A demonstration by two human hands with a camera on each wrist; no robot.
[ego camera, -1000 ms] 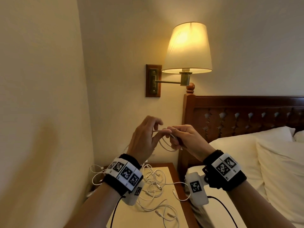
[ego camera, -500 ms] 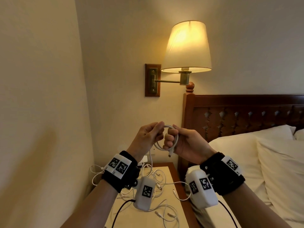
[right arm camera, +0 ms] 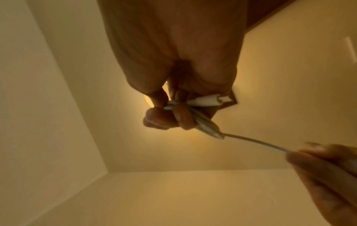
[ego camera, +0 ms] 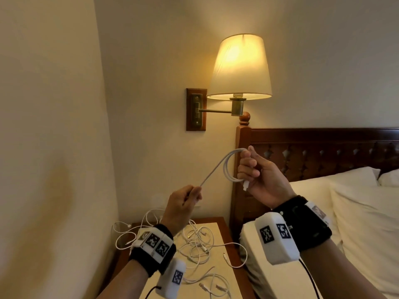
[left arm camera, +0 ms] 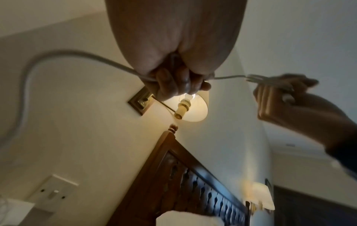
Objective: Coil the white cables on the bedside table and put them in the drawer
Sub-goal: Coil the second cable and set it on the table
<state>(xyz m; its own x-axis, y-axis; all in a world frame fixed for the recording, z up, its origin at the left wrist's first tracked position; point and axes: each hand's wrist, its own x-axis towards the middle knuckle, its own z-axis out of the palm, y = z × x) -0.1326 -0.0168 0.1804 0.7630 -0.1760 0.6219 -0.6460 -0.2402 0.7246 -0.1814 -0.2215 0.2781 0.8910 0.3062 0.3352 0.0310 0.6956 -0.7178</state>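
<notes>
**First cable part-coiled, the rest still loose**

The desk beside the bed carries a tangle of loose white cables, none coiled; no drawer is in view. Above it, the right hand grips a few finished loops of one white cable, while the left hand pinches its taut tail.

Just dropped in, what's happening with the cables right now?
A person is winding one white cable in the air above the bedside table. The right hand grips the loops made so far, a plug hanging below its fingers. The left hand pinches the free length and holds it taut. More loose cables lie tangled on the table. No drawer is in view.
</notes>
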